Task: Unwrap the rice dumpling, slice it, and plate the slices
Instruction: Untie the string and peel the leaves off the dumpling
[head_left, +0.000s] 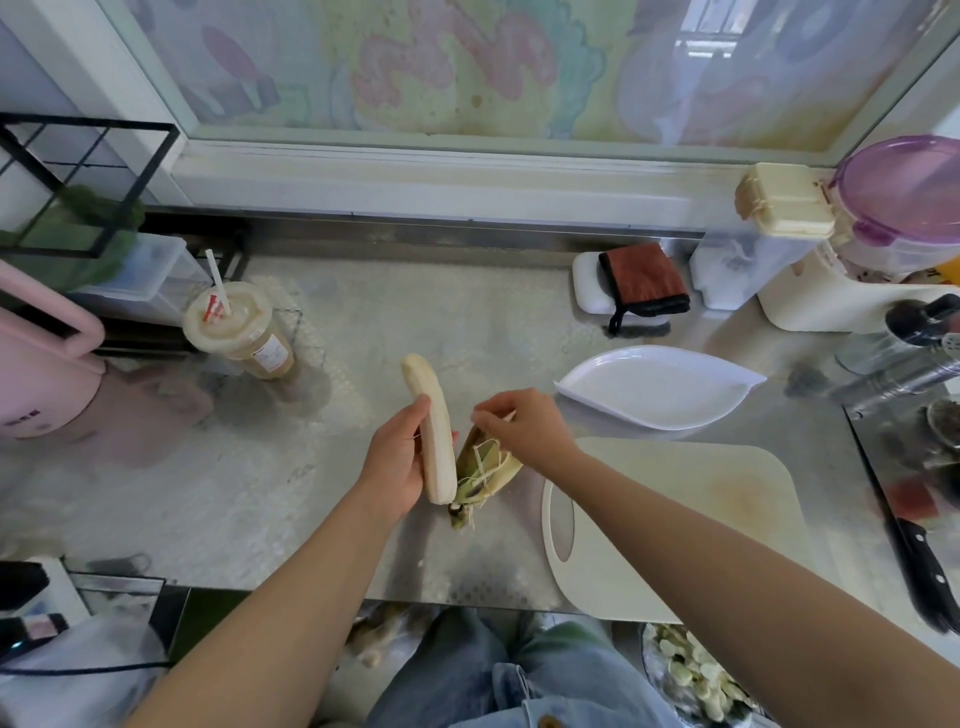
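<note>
My left hand (392, 462) grips a long, pale, unwrapped rice dumpling (428, 423), held upright over the steel counter. Just to its right lies the green leaf wrapper (485, 467) with loose string around it. My right hand (524, 423) pinches a strand of that string above the wrapper. A cream cutting board (675, 525) lies right of the wrapper, with my right forearm across it. Beyond the board sits an empty white leaf-shaped plate (660, 387). A black-handled knife (917, 564) lies at the counter's right edge.
A lidded drink cup with a straw (239, 335) stands at the back left beside a pink appliance (36, 374). A brown cloth on a white block (631, 286) and storage containers (810, 249) line the back right. Metal utensils (904, 374) lie at far right.
</note>
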